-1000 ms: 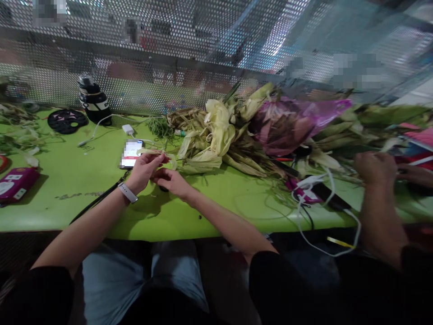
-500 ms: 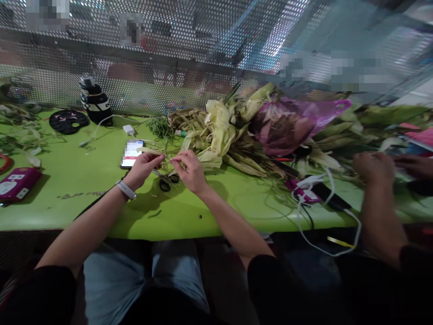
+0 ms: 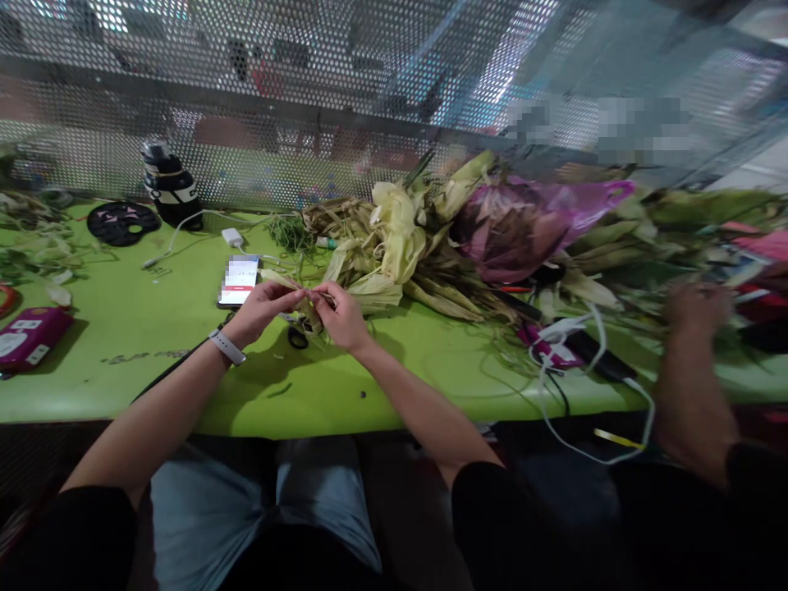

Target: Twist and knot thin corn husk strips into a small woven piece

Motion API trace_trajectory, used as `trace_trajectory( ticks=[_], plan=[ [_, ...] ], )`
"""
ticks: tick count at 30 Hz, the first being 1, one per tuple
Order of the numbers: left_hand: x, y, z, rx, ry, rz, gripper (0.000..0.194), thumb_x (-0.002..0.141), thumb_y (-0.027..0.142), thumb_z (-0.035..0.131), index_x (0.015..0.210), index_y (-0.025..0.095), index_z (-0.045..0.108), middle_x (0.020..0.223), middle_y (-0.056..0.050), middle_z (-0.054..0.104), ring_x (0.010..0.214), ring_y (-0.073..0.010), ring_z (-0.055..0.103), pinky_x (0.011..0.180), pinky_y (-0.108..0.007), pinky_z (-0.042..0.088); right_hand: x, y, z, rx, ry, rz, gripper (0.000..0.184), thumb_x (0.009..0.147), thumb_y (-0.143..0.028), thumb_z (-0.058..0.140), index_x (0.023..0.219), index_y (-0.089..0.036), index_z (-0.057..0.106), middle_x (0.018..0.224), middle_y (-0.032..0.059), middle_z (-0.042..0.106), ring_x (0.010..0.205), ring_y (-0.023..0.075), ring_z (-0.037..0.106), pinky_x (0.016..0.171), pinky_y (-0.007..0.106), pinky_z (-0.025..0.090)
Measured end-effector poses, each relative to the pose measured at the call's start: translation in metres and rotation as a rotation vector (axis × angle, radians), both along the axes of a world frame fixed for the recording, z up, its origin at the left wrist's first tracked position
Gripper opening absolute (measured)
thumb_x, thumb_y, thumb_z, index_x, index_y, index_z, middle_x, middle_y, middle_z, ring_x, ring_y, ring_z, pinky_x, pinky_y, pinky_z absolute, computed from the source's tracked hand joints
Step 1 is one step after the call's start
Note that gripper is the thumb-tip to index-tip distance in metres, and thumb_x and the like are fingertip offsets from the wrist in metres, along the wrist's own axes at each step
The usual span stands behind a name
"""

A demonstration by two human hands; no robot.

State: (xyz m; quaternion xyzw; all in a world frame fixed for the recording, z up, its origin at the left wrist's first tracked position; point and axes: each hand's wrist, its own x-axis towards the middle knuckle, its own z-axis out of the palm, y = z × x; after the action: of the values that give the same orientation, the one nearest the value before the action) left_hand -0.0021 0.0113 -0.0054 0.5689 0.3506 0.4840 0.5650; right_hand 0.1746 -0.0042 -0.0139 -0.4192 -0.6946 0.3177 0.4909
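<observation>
together, both hands [image 3: 262,309] [image 3: 342,318] pinch pale husk [image 3: 278,278] near the scissors [image 3: 296,330]

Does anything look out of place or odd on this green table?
Mainly the white cable: it droops in a loop over the front edge of the table, where it might snag. The husks are heaped untidily, but I see no liquid spilled.

The bare left forearm [image 3: 157,419] and bare right forearm [image 3: 424,410] slant inward; the bare left hand [image 3: 262,307] and bare right hand [image 3: 342,318] pinch, fingertips close; touching or not, I can't tell from here.
</observation>
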Motion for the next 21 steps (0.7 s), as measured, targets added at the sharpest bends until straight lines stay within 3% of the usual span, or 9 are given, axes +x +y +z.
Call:
trace_trajectory(
  ticks=[3, 7, 12, 15, 18, 21],
  plan=[
    [0.000, -0.001, 0.001, 0.027, 0.022, -0.048, 0.031, 0.068, 0.035, 0.084, 0.089, 0.015, 0.074, 0.082, -0.006, 0.073, 0.071, -0.0130, 0.065, 0.066, -0.025, 0.051, -0.002, 0.000, -0.001, -0.039, 0.030, -0.027, 0.037, 0.089, -0.057, 0.051, 0.092, -0.021, 0.057, 0.077, 0.0004, 0.063, 0.068, 0.0137, 0.058, 0.062, 0.025, 0.045],
    [0.001, -0.002, 0.001, 0.029, 0.035, -0.019, 0.032, 0.067, 0.036, 0.084, 0.089, 0.015, 0.073, 0.079, -0.005, 0.073, 0.068, -0.0126, 0.065, 0.063, -0.024, 0.053, -0.004, 0.000, -0.002, -0.049, 0.069, -0.067, 0.038, 0.088, -0.058, 0.052, 0.093, -0.021, 0.055, 0.074, -0.0006, 0.061, 0.061, 0.0122, 0.055, 0.057, 0.024, 0.043],
    [0.002, -0.002, 0.002, -0.029, 0.008, -0.007, 0.035, 0.065, 0.037, 0.085, 0.089, 0.015, 0.071, 0.082, -0.007, 0.074, 0.070, -0.0149, 0.069, 0.066, -0.027, 0.057, -0.005, 0.000, -0.003, -0.143, 0.148, 0.005, 0.040, 0.087, -0.060, 0.052, 0.097, -0.022, 0.052, 0.063, -0.0045, 0.055, 0.050, 0.0107, 0.050, 0.050, 0.024, 0.039],
    [0.001, -0.001, 0.002, -0.049, -0.030, 0.080, 0.037, 0.062, 0.036, 0.086, 0.086, 0.014, 0.069, 0.081, -0.006, 0.073, 0.070, -0.0149, 0.069, 0.066, -0.027, 0.058, -0.006, 0.003, -0.003, -0.228, 0.168, 0.052, 0.051, 0.083, -0.057, 0.061, 0.114, -0.020, 0.048, 0.057, -0.0081, 0.051, 0.047, 0.0101, 0.046, 0.048, 0.023, 0.036],
    [-0.002, 0.004, 0.003, -0.049, -0.084, 0.205, 0.039, 0.060, 0.034, 0.087, 0.086, 0.014, 0.067, 0.081, -0.005, 0.072, 0.070, -0.0149, 0.070, 0.067, -0.028, 0.058, -0.004, 0.008, -0.006, -0.219, 0.108, 0.047, 0.070, 0.076, -0.051, 0.071, 0.130, -0.018, 0.042, 0.060, -0.0088, 0.051, 0.053, 0.0108, 0.048, 0.053, 0.024, 0.038],
    [-0.005, 0.009, 0.004, -0.027, -0.100, 0.281, 0.038, 0.061, 0.034, 0.087, 0.087, 0.014, 0.067, 0.081, -0.005, 0.072, 0.073, -0.0157, 0.071, 0.069, -0.027, 0.058, -0.001, 0.010, -0.008, -0.118, -0.071, 0.004, 0.043, 0.082, -0.049, 0.066, 0.112, -0.019, 0.060, 0.070, -0.0029, 0.058, 0.063, 0.0130, 0.054, 0.061, 0.026, 0.042]
  ],
)
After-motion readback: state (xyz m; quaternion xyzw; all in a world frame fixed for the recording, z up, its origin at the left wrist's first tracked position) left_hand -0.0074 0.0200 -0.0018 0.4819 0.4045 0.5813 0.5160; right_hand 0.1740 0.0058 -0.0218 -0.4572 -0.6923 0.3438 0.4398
